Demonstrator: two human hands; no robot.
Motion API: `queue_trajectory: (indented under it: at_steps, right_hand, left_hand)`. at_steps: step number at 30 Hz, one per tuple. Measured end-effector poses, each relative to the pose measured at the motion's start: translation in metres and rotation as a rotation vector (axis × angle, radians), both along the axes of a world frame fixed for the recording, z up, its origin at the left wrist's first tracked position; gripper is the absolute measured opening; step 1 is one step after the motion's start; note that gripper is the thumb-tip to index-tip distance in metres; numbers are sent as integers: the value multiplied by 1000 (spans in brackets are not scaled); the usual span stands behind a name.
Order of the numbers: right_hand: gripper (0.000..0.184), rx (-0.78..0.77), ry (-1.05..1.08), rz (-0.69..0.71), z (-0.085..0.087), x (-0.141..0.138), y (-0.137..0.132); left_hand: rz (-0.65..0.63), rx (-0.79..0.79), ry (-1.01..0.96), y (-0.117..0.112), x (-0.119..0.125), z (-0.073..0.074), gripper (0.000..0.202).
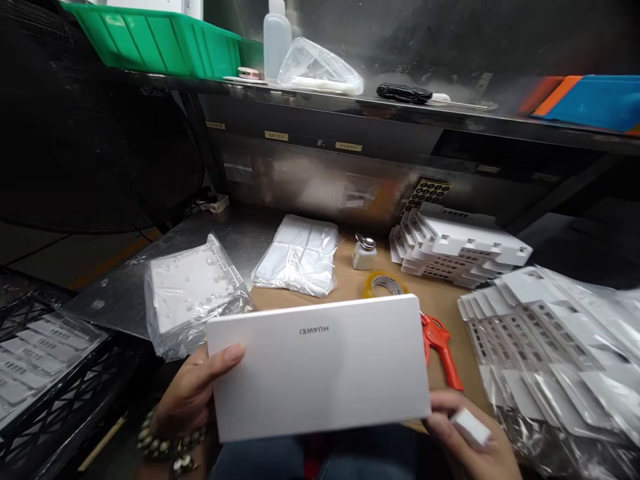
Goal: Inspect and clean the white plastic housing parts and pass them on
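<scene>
Far left: one black crate, carrying overlapping white panels. Next, on the dark surface: one clear bag with a white moulded part inside. Left hand, one, beaded bracelet at the wrist; its grip clasps the left end of a plain white cover, thumb on the face. Behind: one pack of white sleeves. The cover, lettering upside down from here, is held above the near edge, unbagged; work on this piece seems under way, none of it visibly concluded. Beyond it: one small bottle, metal cap; one tape roll; one red-handled tool. Right hand, one; its grip pinches the cover's lower right corner and keeps a small white block. Far right: two piles of white mouldings, one partly under film; whether finished or waiting, I cannot tell.
</scene>
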State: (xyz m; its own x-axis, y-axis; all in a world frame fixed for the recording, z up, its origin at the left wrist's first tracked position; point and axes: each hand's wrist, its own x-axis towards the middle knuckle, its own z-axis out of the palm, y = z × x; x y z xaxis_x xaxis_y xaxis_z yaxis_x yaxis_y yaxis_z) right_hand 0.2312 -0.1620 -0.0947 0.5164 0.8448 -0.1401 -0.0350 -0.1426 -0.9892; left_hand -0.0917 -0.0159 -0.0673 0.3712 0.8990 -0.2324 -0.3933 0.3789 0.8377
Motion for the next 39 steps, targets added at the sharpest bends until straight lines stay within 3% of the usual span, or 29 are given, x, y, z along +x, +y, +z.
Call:
queue_trajectory:
  at_steps: [3,5,8,11,15,20,26,32,34,36,37,39]
  right_hand:
    - [34,0,-134,4,-3,12,12]
    - [37,13,-202,-25,0,17,18]
    - [38,94,-171,-87,7,20,24]
    - [38,169,-77,-102,12,19,26]
    - [35,189,-64,-65,10,16,27]
    - [37,220,8,-81,14,11,35]
    - [51,184,135,-75,30,5,63]
    - [40,165,180,-1,30,-1,91]
    - [37,201,184,-81,28,-4,93]
    - [32,285,165,-164,25,-7,92]
    - [30,352,131,-195,24,-7,90]
    - [29,496,7,-251,20,-7,87]
  left_hand:
    - [109,79,315,11,-1,3,74]
    - [150,239,434,17,-1,0,52]
    - [31,648,479,25,0,-1,21]
    - [-82,918,468,33,7,8,25]
    - [-126,983,483,38,20,21,24]
    - [-227,1056,457,41,26,23,27]
    - [-344,1066,422,45,33,27,30]
    - [-386,1207,473,45,35,29,35]
    - [-332,1287,559,44,34,25,35]
    - [-167,1290,614,43,34,19,36]
    - [-53,1216,612,43,36,16,42]
    - [214,912,488,45,44,12,61]
